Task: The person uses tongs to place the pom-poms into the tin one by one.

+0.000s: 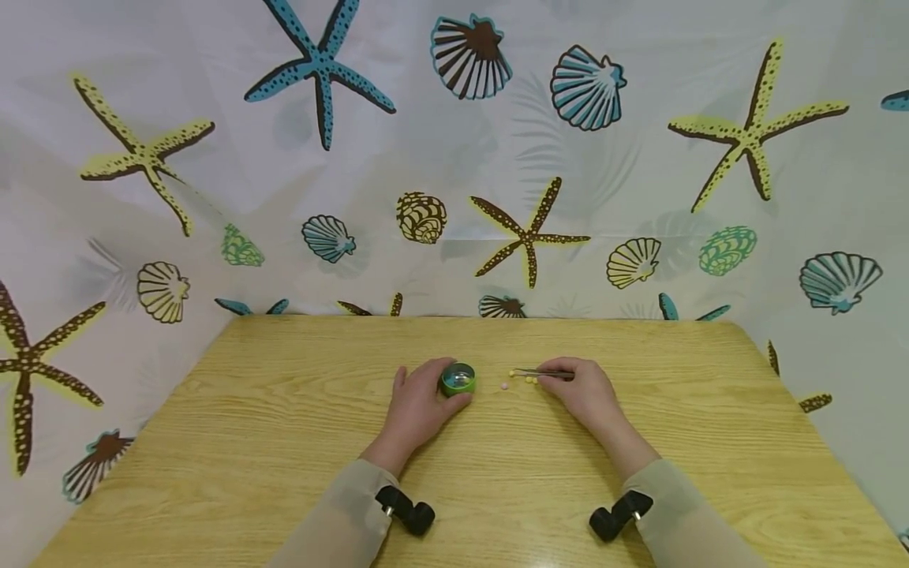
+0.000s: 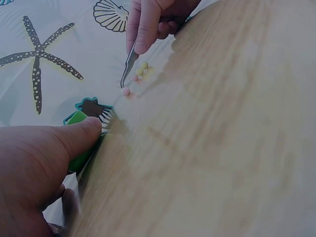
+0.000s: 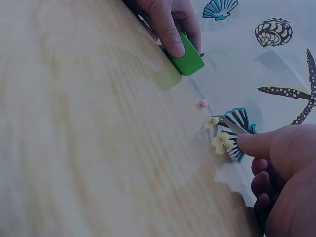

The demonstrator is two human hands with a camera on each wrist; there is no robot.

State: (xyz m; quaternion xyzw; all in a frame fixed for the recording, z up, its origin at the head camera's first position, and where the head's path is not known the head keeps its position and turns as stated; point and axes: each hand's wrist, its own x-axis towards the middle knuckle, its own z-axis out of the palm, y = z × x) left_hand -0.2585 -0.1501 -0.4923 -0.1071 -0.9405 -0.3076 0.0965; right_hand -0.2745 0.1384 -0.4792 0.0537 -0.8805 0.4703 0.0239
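My left hand (image 1: 422, 402) holds a small round green container (image 1: 458, 380) on the table, thumb and fingers curled about its side. Its inside looks shiny; what lies in it is too small to tell. In my right hand (image 1: 585, 390) is a pair of metal tweezers (image 3: 232, 123), pinched between thumb and fingers and pointing left. The tweezer tips are at a yellow bead (image 3: 214, 120); whether they grip it, I cannot tell. Several more yellow beads (image 3: 223, 141) lie under the tweezers. A pink bead (image 1: 505, 386) sits between the container and the tips.
A wooden table (image 1: 284, 473) spreads under both hands. White cloth (image 1: 398, 142) printed with starfish and shells hangs behind it and along both sides. Black mounts (image 1: 406, 510) are strapped at both sleeved wrists.
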